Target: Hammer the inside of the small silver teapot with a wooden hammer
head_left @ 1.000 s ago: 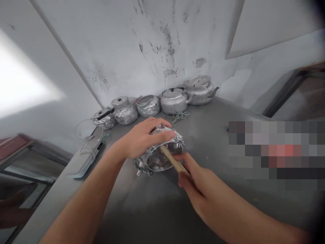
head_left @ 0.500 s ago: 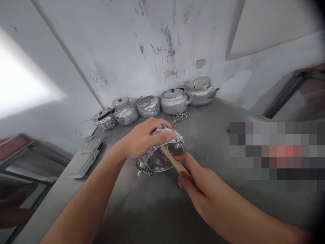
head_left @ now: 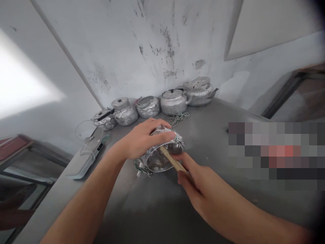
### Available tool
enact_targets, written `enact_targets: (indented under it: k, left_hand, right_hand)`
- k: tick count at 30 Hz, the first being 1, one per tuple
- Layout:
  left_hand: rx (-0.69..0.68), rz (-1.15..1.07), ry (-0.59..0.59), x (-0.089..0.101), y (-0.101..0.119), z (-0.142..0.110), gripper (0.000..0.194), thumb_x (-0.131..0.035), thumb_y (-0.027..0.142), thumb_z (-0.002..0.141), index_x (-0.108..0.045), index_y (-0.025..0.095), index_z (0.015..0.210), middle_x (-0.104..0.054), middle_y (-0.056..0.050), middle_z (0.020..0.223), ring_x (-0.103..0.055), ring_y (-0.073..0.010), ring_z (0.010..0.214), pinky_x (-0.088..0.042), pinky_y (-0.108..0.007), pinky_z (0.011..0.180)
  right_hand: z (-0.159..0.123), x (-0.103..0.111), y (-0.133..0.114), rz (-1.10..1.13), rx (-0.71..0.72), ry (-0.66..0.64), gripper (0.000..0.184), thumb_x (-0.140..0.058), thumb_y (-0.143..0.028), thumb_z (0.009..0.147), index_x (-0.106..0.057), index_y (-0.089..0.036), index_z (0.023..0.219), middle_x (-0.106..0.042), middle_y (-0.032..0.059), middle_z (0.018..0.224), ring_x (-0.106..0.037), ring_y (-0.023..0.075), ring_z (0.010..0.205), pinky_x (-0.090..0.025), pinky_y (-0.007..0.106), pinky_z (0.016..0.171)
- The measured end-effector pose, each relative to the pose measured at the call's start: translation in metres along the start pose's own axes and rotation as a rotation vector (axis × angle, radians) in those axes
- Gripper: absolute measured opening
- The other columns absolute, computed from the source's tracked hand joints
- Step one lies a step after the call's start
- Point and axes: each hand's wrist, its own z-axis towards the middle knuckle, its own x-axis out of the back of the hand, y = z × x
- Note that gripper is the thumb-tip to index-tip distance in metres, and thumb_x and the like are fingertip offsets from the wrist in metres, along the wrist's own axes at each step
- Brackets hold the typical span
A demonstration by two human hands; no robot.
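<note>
While hands grip one kettle [head_left: 162,157] — five kettles [head_left: 148,106] behind.

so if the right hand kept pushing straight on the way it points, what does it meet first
Most likely the inside of the tilted metal pot: the right hand aims its wooden stick into the pot's open mouth, which the left hand steadies.

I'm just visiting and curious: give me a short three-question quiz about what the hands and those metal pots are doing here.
1. True or false: the left hand rests on a metal kettle tipped on its side.
2. What does the right hand hold? A) a wooden stick B) a sponge C) a lid
3. How many kettles stand in the row by the wall?

Key:
1. True.
2. A: the wooden stick pokes into the kettle's open mouth.
3. Five, the row of kettles along the wall, on the grey table.
</note>
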Motion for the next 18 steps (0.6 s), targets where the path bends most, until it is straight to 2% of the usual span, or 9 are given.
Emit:
enact_targets:
  k: [3, 6, 9, 15, 18]
  left_hand:
    - [-0.001, -0.001, 0.006, -0.0005, -0.0009, 0.0007, 0.052, -0.049, 0.07, 0.097, -0.063, 0.032, 0.129, -0.061, -0.004, 0.133, -0.055, -0.0312, 0.121, -0.043, -0.044, 0.102]
    - [-0.013, 0.0, 0.008, -0.0012, -0.0016, 0.0014, 0.05, -0.049, 0.068, 0.097, -0.064, 0.031, 0.128, -0.061, -0.003, 0.133, -0.054, -0.0313, 0.123, -0.043, -0.044, 0.103]
    - [-0.013, -0.001, 0.011, -0.0011, -0.0019, 0.0015, 0.048, -0.05, 0.066, 0.098, -0.064, 0.032, 0.129, -0.062, -0.003, 0.133, -0.054, -0.0313, 0.123, -0.043, -0.044, 0.104]
    - [-0.002, 0.003, 0.002, 0.0001, -0.0015, 0.0008, 0.051, -0.049, 0.07, 0.097, -0.064, 0.033, 0.13, -0.06, -0.003, 0.135, -0.053, -0.0313, 0.125, -0.043, -0.045, 0.104]
    - [-0.005, 0.009, 0.007, 0.0, -0.0014, 0.0008, 0.052, -0.049, 0.07, 0.097, -0.064, 0.033, 0.13, -0.061, -0.003, 0.134, -0.054, -0.0315, 0.124, -0.044, -0.045, 0.103]
  right_hand:
    - [-0.0005, 0.0012, -0.001, -0.003, 0.02, 0.003, 0.035, -0.038, -0.022, 0.104, -0.051, -0.028, 0.136, -0.074, 0.0011, 0.086, -0.068, 0.0207, 0.069, -0.048, 0.034, 0.066]
    - [-0.0005, 0.0002, -0.0008, -0.101, 0.08, 0.001, 0.047, -0.039, -0.018, 0.102, -0.043, -0.029, 0.148, -0.074, 0.0025, 0.087, -0.069, 0.0222, 0.068, -0.051, 0.036, 0.072]
    - [-0.0002, -0.0007, -0.0007, -0.154, 0.107, 0.005, 0.052, -0.041, -0.015, 0.098, -0.045, -0.028, 0.148, -0.075, 0.004, 0.09, -0.071, 0.0242, 0.071, -0.053, 0.038, 0.076]
    - [-0.0004, 0.0017, -0.0005, -0.13, 0.111, 0.021, 0.053, -0.044, -0.014, 0.096, -0.047, -0.027, 0.148, -0.074, 0.0019, 0.08, -0.069, 0.0222, 0.062, -0.052, 0.033, 0.065]
    - [0.0001, 0.0016, 0.0006, -0.12, 0.142, 0.025, 0.053, -0.042, -0.014, 0.097, -0.043, -0.027, 0.149, -0.074, 0.0033, 0.087, -0.07, 0.0229, 0.07, -0.052, 0.034, 0.07]
